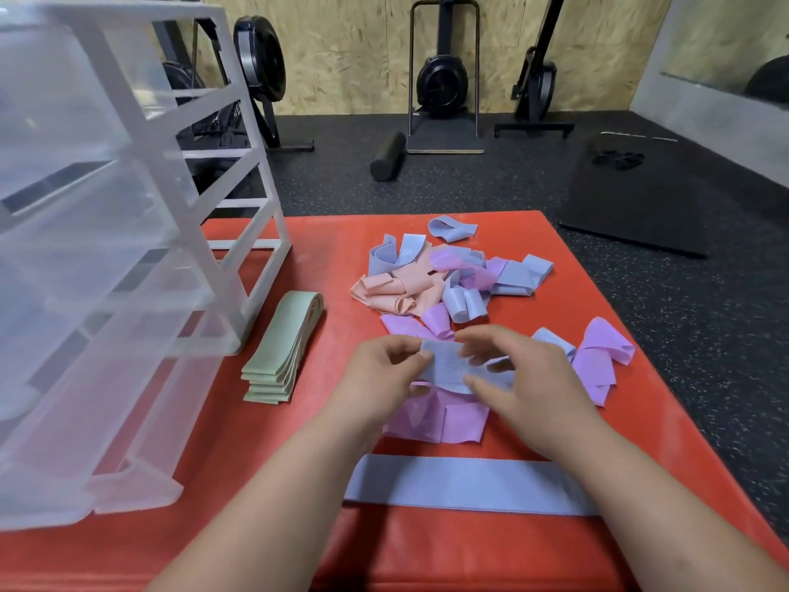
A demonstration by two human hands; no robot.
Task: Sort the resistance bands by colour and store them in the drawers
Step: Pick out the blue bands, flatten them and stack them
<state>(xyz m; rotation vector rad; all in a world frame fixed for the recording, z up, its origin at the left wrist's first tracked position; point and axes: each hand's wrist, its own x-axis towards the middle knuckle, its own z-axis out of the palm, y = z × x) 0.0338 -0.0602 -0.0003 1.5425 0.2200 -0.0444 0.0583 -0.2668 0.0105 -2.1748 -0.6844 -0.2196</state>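
We noted both hands raised over the red mat (427, 557), sharing one light blue band (448, 371). The left hand (380, 373) pinched its left end between thumb and curled fingers; the right hand (516, 380) gripped the right part, thumb on top. The band was crumpled between them, held just above a few purple bands (439, 423) lying on the mat.

A second blue band (469, 484) lay flat and straight across the mat, nearer the body, under the forearms. A neat stack of green bands (279, 356) lay just beside the translucent drawer unit (128, 249), which stood on the mat's left side. Beyond the hands sat the unsorted pile (452, 275): blue, purple and peach bands (397, 290) tangled together. More purple loops (602, 356) lay to the right of the right hand.

On the dark floor behind: a foam roller (387, 157) and a black mat (640, 198)
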